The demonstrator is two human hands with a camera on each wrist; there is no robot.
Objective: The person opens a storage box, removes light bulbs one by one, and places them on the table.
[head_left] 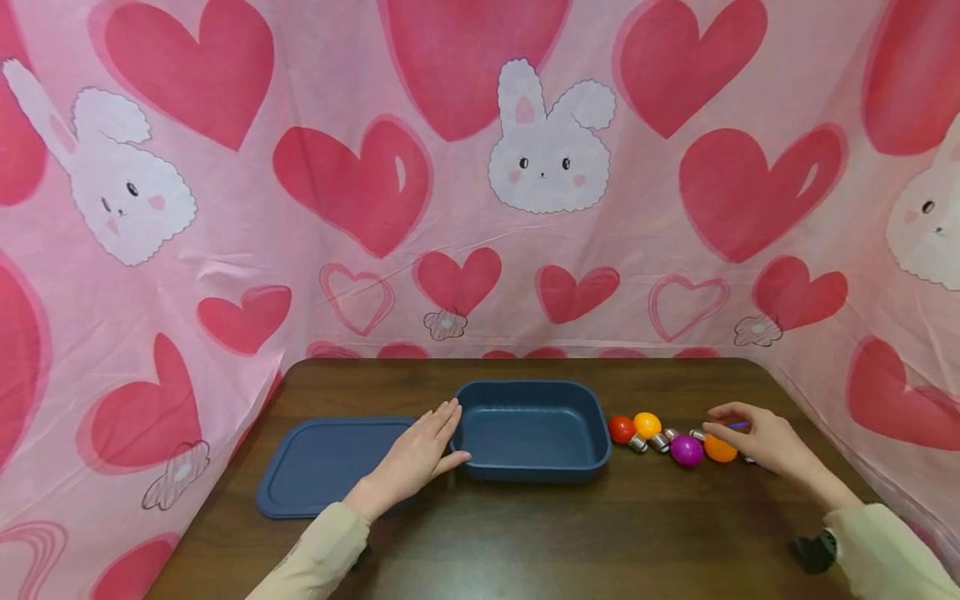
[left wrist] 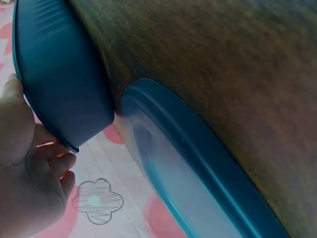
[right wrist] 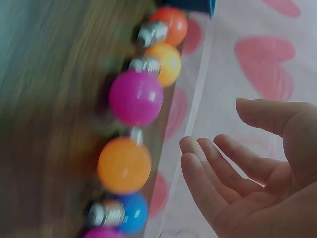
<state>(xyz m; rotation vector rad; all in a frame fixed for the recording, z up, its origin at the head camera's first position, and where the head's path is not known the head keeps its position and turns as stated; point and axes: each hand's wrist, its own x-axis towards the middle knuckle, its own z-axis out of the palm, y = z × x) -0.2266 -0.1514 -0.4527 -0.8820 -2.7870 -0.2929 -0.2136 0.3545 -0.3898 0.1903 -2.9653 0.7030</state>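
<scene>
My left hand rests at the left end of a dark blue rectangular container, its fingers extended along the rim. In the left wrist view, the thumb of that hand touches the container's edge. My right hand hovers over the right end of a row of coloured light bulbs and holds nothing; its fingers are loosely bent and the thumb stands apart. The row has a red bulb, a yellow bulb, a purple bulb and an orange bulb. A blue bulb lies beyond, partly hidden by the hand in the head view.
A flat blue lid lies on the brown wooden table, left of the container and partly under my left forearm. Another magenta bulb shows at the right wrist view's lower edge. A pink heart-patterned curtain surrounds the table.
</scene>
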